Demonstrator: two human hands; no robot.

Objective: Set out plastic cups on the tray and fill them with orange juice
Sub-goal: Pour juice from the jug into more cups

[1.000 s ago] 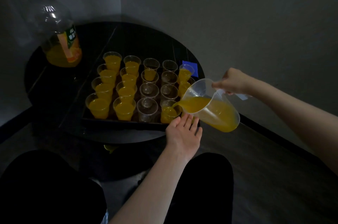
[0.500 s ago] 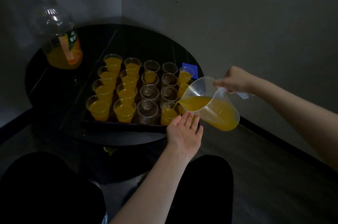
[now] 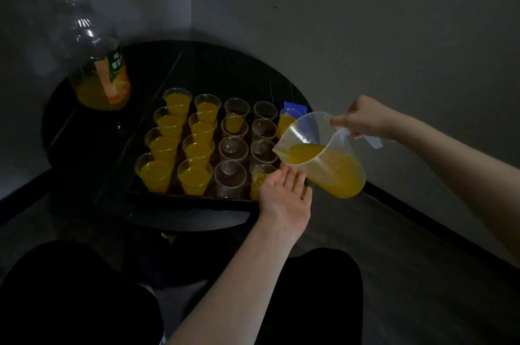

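Observation:
A black tray (image 3: 180,199) on a round dark table holds several clear plastic cups in rows. The two left columns are full of orange juice, like the front-left cup (image 3: 155,173). Several middle cups, such as the front one (image 3: 230,179), are empty. My right hand (image 3: 363,118) grips the handle of a clear measuring jug (image 3: 323,153), tilted with its spout over the right columns and juice at the lip. My left hand (image 3: 285,196) rests with straight fingers at the tray's front right corner, beside a part-filled cup (image 3: 260,177).
A large juice bottle (image 3: 95,63) with a green cap stands at the table's back left, a little juice left in it. A blue card (image 3: 294,106) lies behind the tray at the right. Walls close in behind. My dark-clothed knees sit below the table.
The jug has lifted slightly and tipped back, so the stream into the front-right cup has stopped. My left hand has stayed at the tray corner.

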